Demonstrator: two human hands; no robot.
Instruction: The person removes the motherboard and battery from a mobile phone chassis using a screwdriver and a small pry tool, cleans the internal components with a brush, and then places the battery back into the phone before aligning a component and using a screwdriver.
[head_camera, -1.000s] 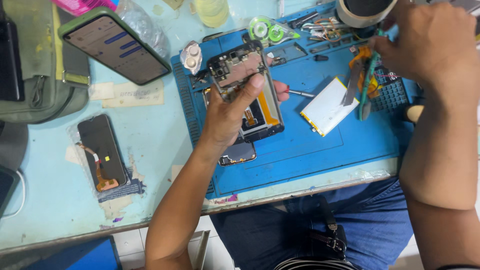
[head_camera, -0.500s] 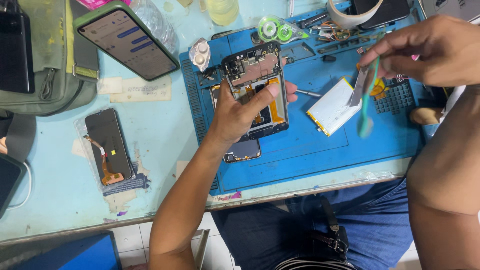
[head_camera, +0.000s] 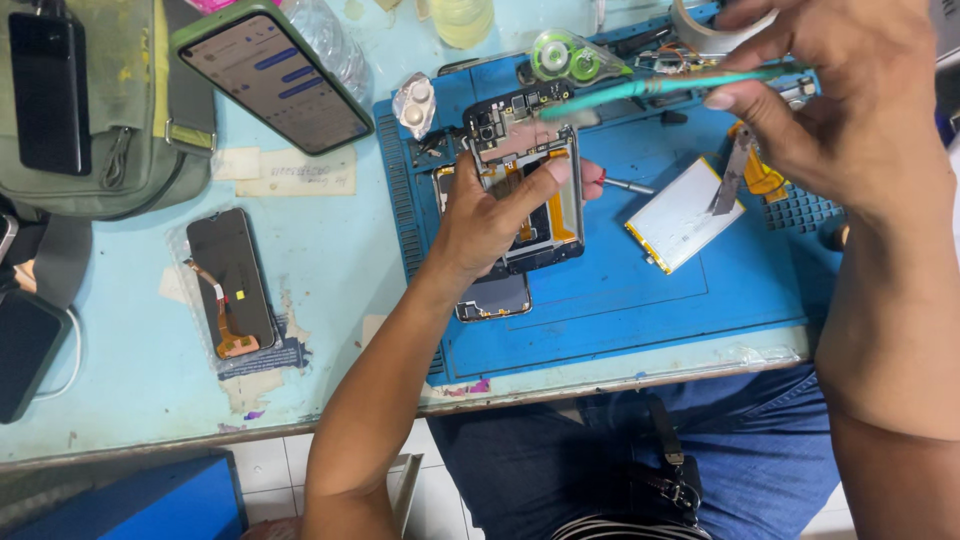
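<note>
My left hand (head_camera: 490, 215) grips an opened phone (head_camera: 522, 165) with its back cover off, circuit board and orange flex cables exposed, on a blue repair mat (head_camera: 640, 290). My right hand (head_camera: 835, 95) holds a teal-handled tool (head_camera: 650, 88) whose tip points left toward the top of the phone. A white phone battery (head_camera: 685, 215) lies on the mat right of the phone, with a metal blade (head_camera: 730, 178) resting on it. Under the phone sits another dark phone part (head_camera: 495, 298).
A lit phone in a green case (head_camera: 270, 75) and a green bag (head_camera: 100, 110) with a black phone on it lie at the back left. A loose screen with flex cable (head_camera: 230, 280) is on the light blue table (head_camera: 130, 380). Tape rolls, tweezers and small parts crowd the mat's far edge.
My right hand has swung the teal tool from hanging downward to pointing left at the phone's top. The left hand has kept its grip on the phone.
</note>
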